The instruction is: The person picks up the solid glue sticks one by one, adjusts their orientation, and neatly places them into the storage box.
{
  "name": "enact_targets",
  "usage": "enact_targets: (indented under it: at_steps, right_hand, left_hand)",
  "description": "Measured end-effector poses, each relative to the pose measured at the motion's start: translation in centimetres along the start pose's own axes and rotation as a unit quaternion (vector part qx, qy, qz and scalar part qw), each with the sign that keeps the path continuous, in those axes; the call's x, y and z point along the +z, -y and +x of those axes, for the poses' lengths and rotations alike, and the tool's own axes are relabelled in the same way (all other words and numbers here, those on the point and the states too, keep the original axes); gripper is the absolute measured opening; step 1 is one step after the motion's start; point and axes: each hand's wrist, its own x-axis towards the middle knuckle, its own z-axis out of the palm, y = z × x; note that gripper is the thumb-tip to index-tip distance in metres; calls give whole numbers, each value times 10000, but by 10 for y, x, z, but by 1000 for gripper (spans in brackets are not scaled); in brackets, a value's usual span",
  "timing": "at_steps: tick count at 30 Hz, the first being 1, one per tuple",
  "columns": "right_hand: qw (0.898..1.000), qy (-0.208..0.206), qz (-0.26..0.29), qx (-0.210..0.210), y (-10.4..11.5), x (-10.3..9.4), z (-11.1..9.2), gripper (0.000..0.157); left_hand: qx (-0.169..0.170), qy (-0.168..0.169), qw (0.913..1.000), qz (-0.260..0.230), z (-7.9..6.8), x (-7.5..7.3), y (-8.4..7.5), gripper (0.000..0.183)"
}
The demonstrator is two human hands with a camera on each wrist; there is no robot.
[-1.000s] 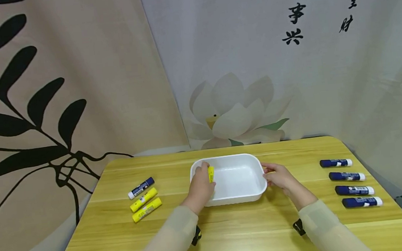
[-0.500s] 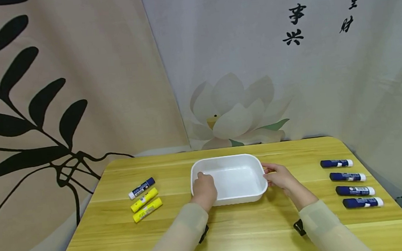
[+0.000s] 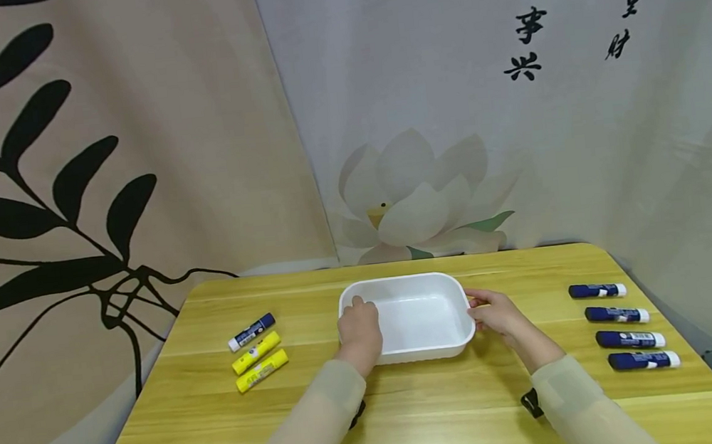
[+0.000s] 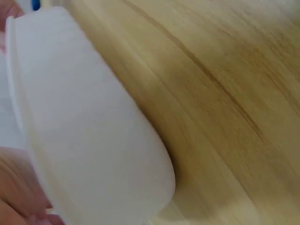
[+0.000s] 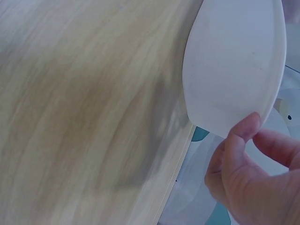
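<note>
White tray point(image 3: 421, 316) stood on the bench point(image 3: 439, 414), and the right hand point(image 3: 495, 314) pinched its right rim, likely to keep it steady. The left hand point(image 3: 360, 332) was inside the left end; how closed this grip was, or on what, I could not tell.

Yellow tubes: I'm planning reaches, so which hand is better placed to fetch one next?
Likely the left hand: it's nearer the yellow tubes, while the right hand grips the white tray.
</note>
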Motion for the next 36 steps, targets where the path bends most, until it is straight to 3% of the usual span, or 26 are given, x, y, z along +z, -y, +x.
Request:
enact_targets:
  at_steps: [3,8,17,22,27,31,36]
  right_hand:
    - [10000,9,39,9,0,0,0,49]
    - [10000,10,6,20,0,-1,-1,49]
    - [9999,19,-83,63,0,-2,0,50]
    - [9999,15,-91,91,2,0,-1,49]
    - [9999,32,-112,85,3,1,-2,49]
    - [9998,23,-153,90,2,1,-1,49]
    - [9999,56,-124,81,2,-1,-2,50]
  left_hand:
    - [119,-500,9976,-460,-2,-6,9,19]
    - [160,-1155,9850,-1272,-8,-15,34,34]
    - [147,-1529,9734,-1699,-30,-16,99,35]
    - [523,-1473,9786,-1339,-46,-8,140,40]
    - [1034,-1396,9840,-388,-62,4,177,40]
    - [1217,-1132,9861,6,-71,11,194,42]
    - [1253,-849,9885,25,-75,15,205,50]
